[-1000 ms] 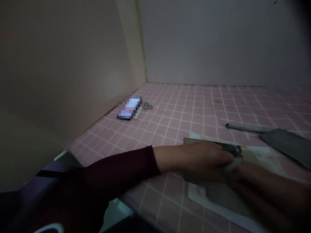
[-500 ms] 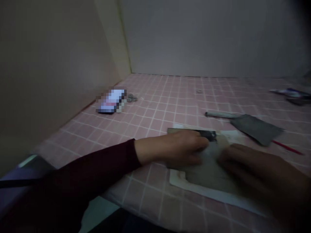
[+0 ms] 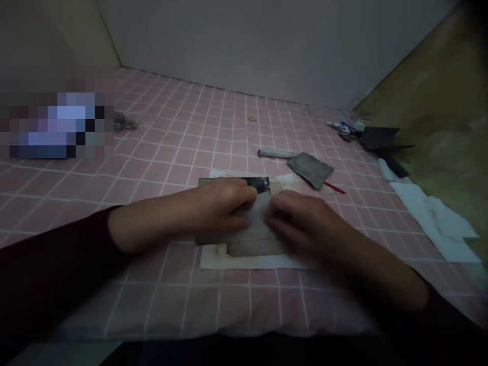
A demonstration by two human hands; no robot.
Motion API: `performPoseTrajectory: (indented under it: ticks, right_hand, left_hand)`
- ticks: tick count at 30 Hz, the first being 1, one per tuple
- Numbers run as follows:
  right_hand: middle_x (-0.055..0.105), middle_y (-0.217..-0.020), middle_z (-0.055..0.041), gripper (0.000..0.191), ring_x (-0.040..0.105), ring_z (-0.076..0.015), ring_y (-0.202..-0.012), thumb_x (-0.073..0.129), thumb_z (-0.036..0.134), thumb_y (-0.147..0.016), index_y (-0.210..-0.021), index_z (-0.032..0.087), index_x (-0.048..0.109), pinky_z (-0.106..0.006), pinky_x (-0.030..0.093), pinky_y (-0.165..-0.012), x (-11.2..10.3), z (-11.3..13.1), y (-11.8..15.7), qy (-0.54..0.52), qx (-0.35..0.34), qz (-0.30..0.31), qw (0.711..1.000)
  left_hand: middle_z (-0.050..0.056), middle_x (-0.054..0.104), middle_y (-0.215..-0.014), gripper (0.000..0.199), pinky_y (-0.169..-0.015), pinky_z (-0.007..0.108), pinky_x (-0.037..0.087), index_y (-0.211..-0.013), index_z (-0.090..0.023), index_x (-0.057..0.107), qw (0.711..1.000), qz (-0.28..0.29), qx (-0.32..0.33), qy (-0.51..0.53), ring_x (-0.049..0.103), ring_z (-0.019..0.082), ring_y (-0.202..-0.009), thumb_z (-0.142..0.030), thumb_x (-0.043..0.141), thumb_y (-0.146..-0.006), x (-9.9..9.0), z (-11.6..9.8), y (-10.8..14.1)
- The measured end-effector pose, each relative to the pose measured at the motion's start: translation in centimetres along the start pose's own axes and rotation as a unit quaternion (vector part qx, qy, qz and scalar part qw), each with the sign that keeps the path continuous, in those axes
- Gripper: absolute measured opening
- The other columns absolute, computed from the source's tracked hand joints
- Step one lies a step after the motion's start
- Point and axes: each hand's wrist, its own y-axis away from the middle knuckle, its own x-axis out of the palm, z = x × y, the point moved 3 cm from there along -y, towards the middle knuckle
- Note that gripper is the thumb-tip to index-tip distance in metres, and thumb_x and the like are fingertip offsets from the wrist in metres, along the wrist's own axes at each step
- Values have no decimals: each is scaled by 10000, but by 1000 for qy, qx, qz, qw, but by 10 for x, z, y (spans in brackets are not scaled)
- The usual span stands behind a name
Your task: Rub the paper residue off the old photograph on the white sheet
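Observation:
My left hand point(image 3: 221, 206) rests over a grey flat sheet point(image 3: 253, 248), its fingers curled in a pinch, and what they hold is hidden. Close by on the right, my right hand point(image 3: 308, 216) is also closed, fingertips pressed together and slightly blurred over the same sheet. I cannot make out anything in its fingers. Under the sheet lies white paper point(image 3: 238, 263) with brownish stains, showing along the near and far edges. A dark strip point(image 3: 261, 184) with a worn end sticks out beyond my left knuckles.
Past the hands are a grey sandpaper-like piece point(image 3: 311, 170), a pale rod point(image 3: 276, 153) and a thin red stick point(image 3: 335, 187). White paper towels point(image 3: 430, 218) and dark tools point(image 3: 379, 138) lie by the right wall. A pixelated phone-like object point(image 3: 57, 127) is at left on the pink checked cloth point(image 3: 183, 142).
My view has swung to the right, so the table things appear farther left and the right wall shows. Both hands stay over the sheet, and the right hand looks less blurred.

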Motion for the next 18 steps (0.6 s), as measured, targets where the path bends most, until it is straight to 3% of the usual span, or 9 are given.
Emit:
performPoseTrajectory:
  ticks: [3,7,9,14,18]
  right_hand:
    - [547,-814,-22,148,504,-141,-732,446,182,-950,-814,189,503,-270,393,-688,3,4,-1,-19,-43,0,999]
    - [536,-743,5,149,497,-125,-679,507,153,-918,-773,188,501,-251,371,-638,-4,-3,4,-5,15,50,999]
    - [540,-743,6,138,500,-125,-679,525,150,-905,-774,188,502,-250,369,-634,-6,-3,5,1,31,45,998]
    - [549,-779,11,95,496,-119,-677,535,141,-883,-827,195,481,-241,371,-631,-2,4,1,-27,-1,15,1000]
    - [520,-702,26,159,484,-112,-634,544,103,-860,-741,190,484,-238,351,-604,-6,-5,4,1,41,29,999]
  left_hand:
    - [6,557,-860,68,-644,248,366,-818,-172,531,1000,-2,2,-2,519,135,-747,-202,587,-793,0,1,0]
    - [2,550,-840,82,-625,248,354,-824,-179,524,1000,4,12,-2,515,135,-726,-221,588,-792,2,2,-1]
    - [2,552,-839,81,-621,249,350,-820,-180,525,1000,-1,13,-2,516,137,-727,-222,586,-789,3,3,-1]
    - [7,562,-831,51,-620,252,350,-796,-178,523,1000,-13,5,-14,518,142,-728,-199,562,-771,3,3,-1]
    - [9,574,-864,75,-627,254,352,-834,-184,538,1000,-8,9,-12,531,149,-758,-229,573,-785,4,3,-1]
